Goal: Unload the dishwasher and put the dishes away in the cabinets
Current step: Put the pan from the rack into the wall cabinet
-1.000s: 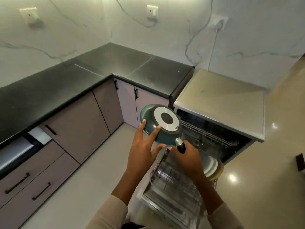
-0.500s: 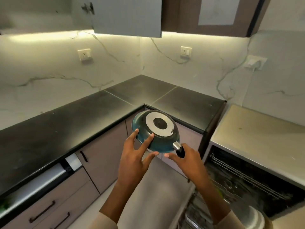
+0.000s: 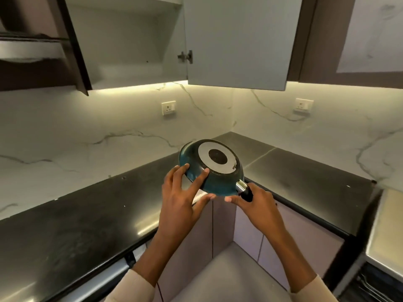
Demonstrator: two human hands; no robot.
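gripping the black handle (image 3: 246, 193) of the teal pan (image 3: 214, 171) with the right hand (image 3: 256, 204), fingers curled round it. steadying its side with the left hand (image 3: 182, 200), fingers straight and spread, thumb under the rim. held bottom-up in the air, over the inner corner of the counter (image 3: 87, 214), below an open wall cabinet (image 3: 135, 40).

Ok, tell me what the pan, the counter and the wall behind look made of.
Pan: likely metal with a teal coating; bare silvery disc on the base, dark handle with a shiny metal collar. Counter: dark polished stone, perhaps granite, judging by its glossy reflections. Wall: white marble-look slab, grey veins; real or imitation, cannot tell.
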